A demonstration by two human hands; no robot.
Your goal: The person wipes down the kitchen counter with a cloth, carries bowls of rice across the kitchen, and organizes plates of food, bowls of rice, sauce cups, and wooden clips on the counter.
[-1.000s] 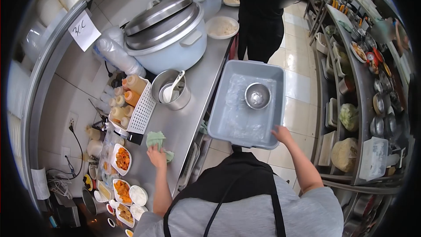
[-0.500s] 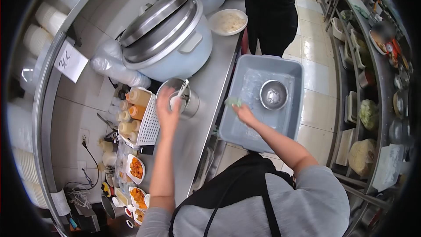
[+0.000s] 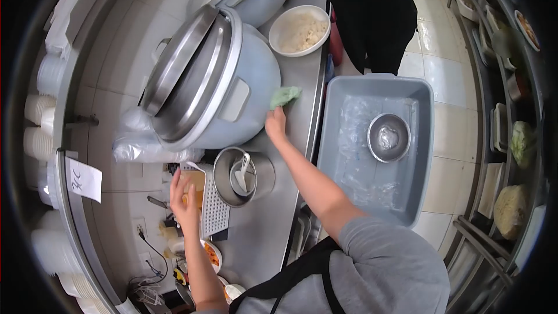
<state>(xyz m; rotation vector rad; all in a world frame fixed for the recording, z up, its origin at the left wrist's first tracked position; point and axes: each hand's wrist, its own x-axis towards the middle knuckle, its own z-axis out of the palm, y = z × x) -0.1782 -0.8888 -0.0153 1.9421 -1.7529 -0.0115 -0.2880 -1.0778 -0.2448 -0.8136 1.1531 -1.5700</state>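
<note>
My right hand [image 3: 276,124] grips a green cloth [image 3: 285,97] on the steel counter [image 3: 293,125], beside the large light-blue rice cooker [image 3: 258,75]. Its steel lid [image 3: 177,64] is tilted on top. Fingers apart and holding nothing, my left hand [image 3: 184,202] hovers near the white perforated basket [image 3: 215,209]. Squeeze bottles [image 3: 195,183] in that basket are partly hidden by the hand. Between my arms stands a steel pot [image 3: 264,173] with a smaller metal cup inside and a white-handled utensil [image 3: 246,164] in it.
A grey tub [image 3: 427,151] with a metal bowl [image 3: 389,138] and clear plastic stands right of the counter. A co-worker in black [image 3: 372,23] is beyond it, near a bowl of rice [image 3: 299,30]. Shelves [image 3: 505,99] line the right side; stacked containers [image 3: 52,247] line the left.
My right hand has carried the green cloth from above the grey tub to the counter by the rice cooker. My left hand has moved from the steel pot to the basket. The view has shifted.
</note>
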